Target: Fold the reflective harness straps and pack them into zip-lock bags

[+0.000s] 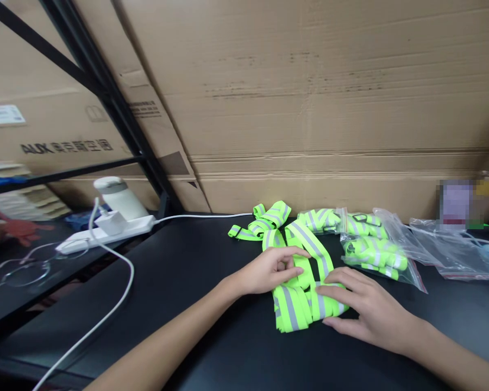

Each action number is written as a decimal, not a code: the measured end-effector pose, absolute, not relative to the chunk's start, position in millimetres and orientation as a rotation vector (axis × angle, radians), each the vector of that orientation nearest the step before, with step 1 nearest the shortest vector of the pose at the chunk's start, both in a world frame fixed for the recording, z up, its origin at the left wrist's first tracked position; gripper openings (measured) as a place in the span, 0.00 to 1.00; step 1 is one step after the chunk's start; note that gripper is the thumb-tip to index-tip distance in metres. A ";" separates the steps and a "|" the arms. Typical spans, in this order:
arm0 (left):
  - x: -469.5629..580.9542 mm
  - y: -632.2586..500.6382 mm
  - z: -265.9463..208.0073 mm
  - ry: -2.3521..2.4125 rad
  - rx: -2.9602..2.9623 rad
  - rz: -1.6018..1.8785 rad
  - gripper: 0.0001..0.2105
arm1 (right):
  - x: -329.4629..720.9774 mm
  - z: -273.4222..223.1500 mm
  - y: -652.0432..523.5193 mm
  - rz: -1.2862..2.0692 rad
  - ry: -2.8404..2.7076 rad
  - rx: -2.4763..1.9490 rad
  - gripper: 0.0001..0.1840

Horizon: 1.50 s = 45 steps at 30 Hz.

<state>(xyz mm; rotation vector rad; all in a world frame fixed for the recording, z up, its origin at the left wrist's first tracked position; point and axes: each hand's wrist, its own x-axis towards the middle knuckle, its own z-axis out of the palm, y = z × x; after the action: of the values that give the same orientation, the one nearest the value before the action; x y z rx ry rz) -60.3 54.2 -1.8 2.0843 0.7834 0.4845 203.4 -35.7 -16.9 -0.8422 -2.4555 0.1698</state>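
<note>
A neon-yellow reflective strap (pixel 295 309) with silver-grey stripes lies partly folded into a flat bundle on the black table. My left hand (pixel 269 270) is over the strap's upper loops, fingers curled and thumb pressed on the band. At the bundle's right end, my right hand (pixel 362 304) has its fingers on top and its thumb at the near edge, gripping it. Loose lengths of strap (pixel 275 217) with a black buckle trail behind my left hand toward the cardboard.
Clear plastic bags holding rolled straps (pixel 377 252) lie to the right, beside flat clear bags (pixel 452 255). On the left are a white power strip (pixel 118 233), a white bottle (pixel 122 198), a cable (pixel 122 293) and glasses (pixel 24 273). Cardboard (pixel 309 119) stands behind.
</note>
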 end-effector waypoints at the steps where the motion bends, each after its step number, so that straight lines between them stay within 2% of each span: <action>1: -58.8 54.2 -3.5 0.824 2.092 0.546 0.19 | 203.7 -16.4 -35.8 0.180 -2.456 -0.836 0.17; 4: -55.2 54.7 -4.9 1.006 2.031 0.666 0.21 | 203.1 -15.6 -36.4 0.201 -2.446 -0.826 0.15; 8: -47.0 55.3 -5.7 1.059 1.964 0.659 0.26 | 199.6 -16.5 -36.8 0.197 -2.426 -0.828 0.17; 12: -32.5 54.5 -9.8 1.046 1.895 0.768 0.24 | 196.1 -18.8 -37.3 0.142 -2.432 -0.786 0.22; 19: -22.2 56.2 -15.2 0.894 1.623 1.038 0.22 | 191.7 -17.8 -40.0 -0.164 -2.348 -0.603 0.18; 31: -28.0 53.6 -14.8 0.904 1.638 0.844 0.21 | 190.5 -18.5 -40.4 -0.347 -2.331 -0.522 0.18; 39: -25.0 53.6 -17.0 1.003 1.627 0.802 0.19 | 191.4 -18.8 -40.7 -0.268 -2.334 -0.517 0.19; 45: -17.8 55.0 -26.4 1.018 1.652 0.868 0.18 | 189.4 -20.5 -37.7 0.167 -2.299 -0.595 0.17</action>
<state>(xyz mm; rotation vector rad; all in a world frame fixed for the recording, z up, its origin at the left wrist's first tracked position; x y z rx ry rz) -17.8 55.0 -26.4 1.6519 1.0184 0.8679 189.4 -37.7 -20.5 -0.5950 -2.2991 0.1674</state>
